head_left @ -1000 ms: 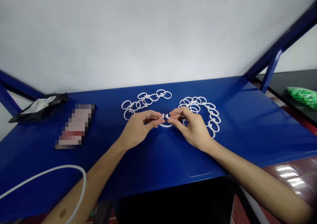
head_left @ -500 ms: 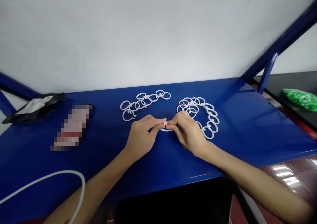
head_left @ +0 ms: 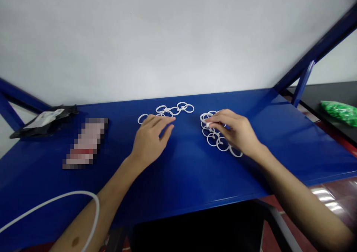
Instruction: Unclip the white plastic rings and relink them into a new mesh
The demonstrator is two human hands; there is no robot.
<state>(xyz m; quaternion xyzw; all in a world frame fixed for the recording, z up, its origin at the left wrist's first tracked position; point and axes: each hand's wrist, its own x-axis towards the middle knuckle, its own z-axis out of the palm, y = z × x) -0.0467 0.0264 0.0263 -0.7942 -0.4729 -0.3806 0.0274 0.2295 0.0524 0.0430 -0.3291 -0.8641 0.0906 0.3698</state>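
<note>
My right hand (head_left: 235,129) pinches a white plastic ring (head_left: 205,117) between thumb and fingertips, over the right-hand group of similar rings. Several of those linked rings (head_left: 222,144) lie below and in front of the fingers; the hand hides the rest. My left hand (head_left: 152,138) is open, thumb apart from the fingers, with nothing in it. It hovers at the near side of a second group of white rings (head_left: 174,111) and covers part of them.
Everything rests on a blue table (head_left: 178,185) against a pale wall. At left are a black plastic packet (head_left: 44,120) and a pixelated flat object (head_left: 86,142). A white cable (head_left: 55,197) loops over my left forearm. A green-filled bag (head_left: 338,112) lies on a black surface at right.
My hands have parted from their meeting point at the table's middle. The left, now open, went left and slightly up; the right moved right and up with a ring.
</note>
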